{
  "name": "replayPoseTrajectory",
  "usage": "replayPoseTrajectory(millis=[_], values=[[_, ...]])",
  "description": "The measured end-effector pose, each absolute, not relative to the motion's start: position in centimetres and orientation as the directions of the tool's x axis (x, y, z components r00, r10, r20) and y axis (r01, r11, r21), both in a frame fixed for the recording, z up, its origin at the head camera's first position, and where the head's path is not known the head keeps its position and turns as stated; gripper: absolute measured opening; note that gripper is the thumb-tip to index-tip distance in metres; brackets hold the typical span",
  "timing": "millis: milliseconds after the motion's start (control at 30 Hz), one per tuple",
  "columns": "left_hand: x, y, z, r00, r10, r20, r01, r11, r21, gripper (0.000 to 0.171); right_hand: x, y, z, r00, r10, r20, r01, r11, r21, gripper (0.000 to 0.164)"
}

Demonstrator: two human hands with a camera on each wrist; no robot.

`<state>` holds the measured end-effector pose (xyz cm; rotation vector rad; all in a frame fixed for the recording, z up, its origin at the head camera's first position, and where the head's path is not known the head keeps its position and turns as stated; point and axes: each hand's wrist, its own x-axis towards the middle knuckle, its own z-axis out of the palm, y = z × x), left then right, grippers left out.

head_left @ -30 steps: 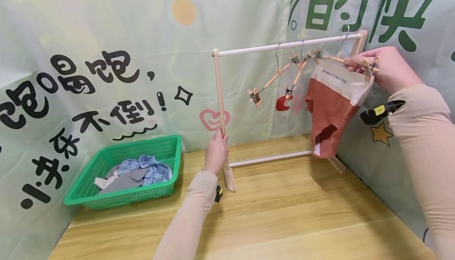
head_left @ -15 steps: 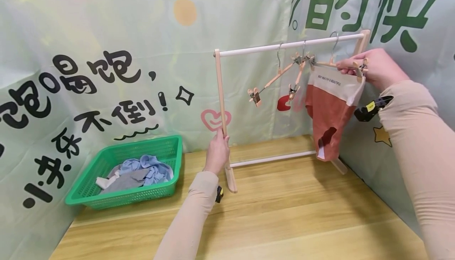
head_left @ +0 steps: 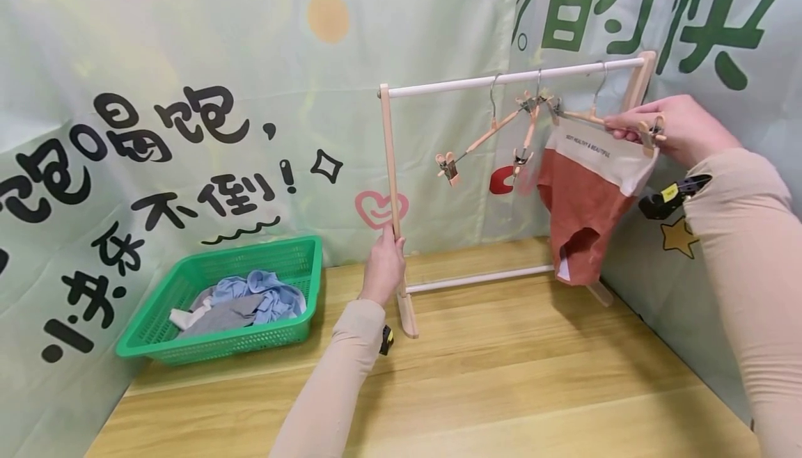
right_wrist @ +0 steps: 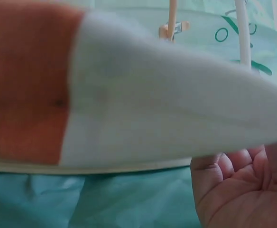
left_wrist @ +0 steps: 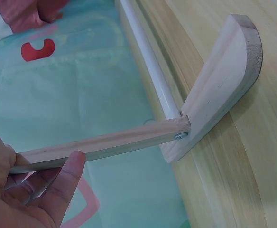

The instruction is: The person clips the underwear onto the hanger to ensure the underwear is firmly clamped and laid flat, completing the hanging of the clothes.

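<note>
My left hand grips the left upright of a small wooden clothes rack, its thumb and fingers around the post. At the rack's right end, a wooden clip hanger has its metal hook at the white top rail. My right hand pinches this hanger's right arm, beside the end clip. From the clips hang rust-and-white underpants with small print on the waistband. In the right wrist view, the underpants cover much of the frame and hide the fingertips.
Two bare clip hangers hang at the middle of the rail, tilted, their clips close together. A green basket with crumpled blue, grey and white clothes stands left on the wooden table. Printed cloth walls enclose the back and right.
The right hand first moves the hanger with the underpants left along the rail, then back right. The left hand stays on the upright.
</note>
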<state>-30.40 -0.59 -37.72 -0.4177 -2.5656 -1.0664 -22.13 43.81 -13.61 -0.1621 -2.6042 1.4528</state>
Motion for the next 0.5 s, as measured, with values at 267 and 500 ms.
replayPoseTrajectory(millis=[267,500], values=[[-30.40,-1.07,-37.87,-0.904,0.128,0.408,0.379,0.680,0.627,0.031,-22.55,44.06,-13.35,-0.982,0.189,-0.006,0.090,0.435,-0.896,0.021],[-30.36,-1.50,-38.33,-0.905,0.119,0.408,0.372,0.689,0.622,0.031,-22.81,44.18,-13.59,-0.990,0.139,-0.024,0.084,0.438,-0.895,0.020]])
